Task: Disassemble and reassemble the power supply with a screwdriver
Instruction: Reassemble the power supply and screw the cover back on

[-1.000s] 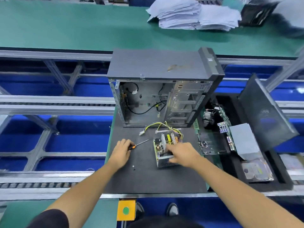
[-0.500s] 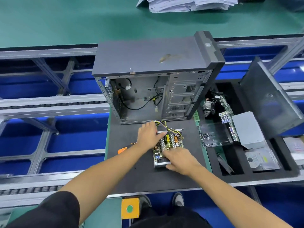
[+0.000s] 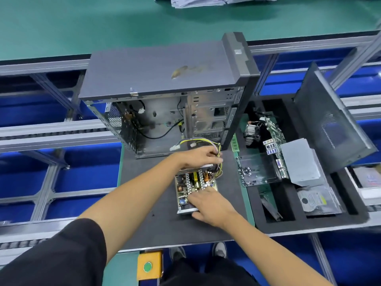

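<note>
The power supply lies on the black mat with its cover off and its circuit board exposed. My left hand grips its far end, fingers curled over the casing edge where the yellow and black cables leave. My right hand holds the near end of the casing, fingers on top and thumb at the front edge. The screwdriver is not visible; my left forearm crosses the mat where it lay.
The open computer case stands just behind the power supply. A black foam tray on the right holds a motherboard, a grey metal cover, a hard drive and the leaning side panel. Loose screws lie there.
My left hand let go of the screwdriver on the mat and reached across to the far end of the power supply. My right hand stayed on the near end.
</note>
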